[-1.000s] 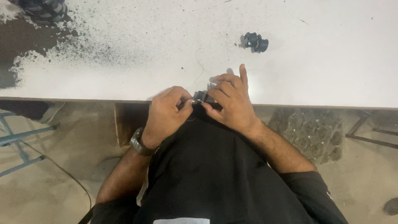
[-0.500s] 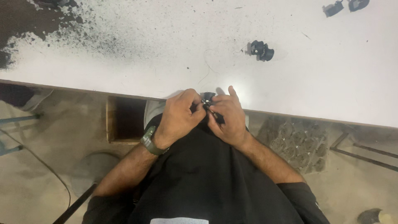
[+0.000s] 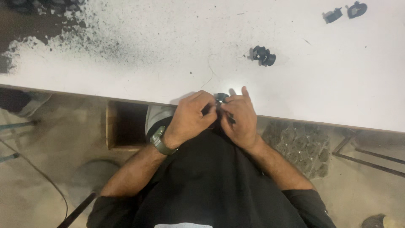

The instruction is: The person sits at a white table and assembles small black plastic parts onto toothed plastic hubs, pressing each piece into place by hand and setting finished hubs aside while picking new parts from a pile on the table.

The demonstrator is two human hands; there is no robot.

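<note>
Both hands at the near edge of the white worktop [image 3: 320,88], working one small black part [image 3: 220,99] between them. Left hand [image 3: 190,118] is curled tight, fingertips pinching the part from the left; green wristwatch [image 3: 159,141] on that wrist. Right hand [image 3: 239,118] is closed on it from the right, index finger raised clear. Part sits just over the worktop edge, mostly hidden by fingers, so I can't tell its exact shape.

My read: it's a fiddly fit or press job. I'd brace the wrists on the worktop edge, keep force square, and use small movements so it doesn't pop loose and drop to the floor [image 3: 55,169].

A similar black part [image 3: 263,55] lies farther out, two more [image 3: 344,12] at far right. Black powder spatter [image 3: 63,25] at far left.
</note>
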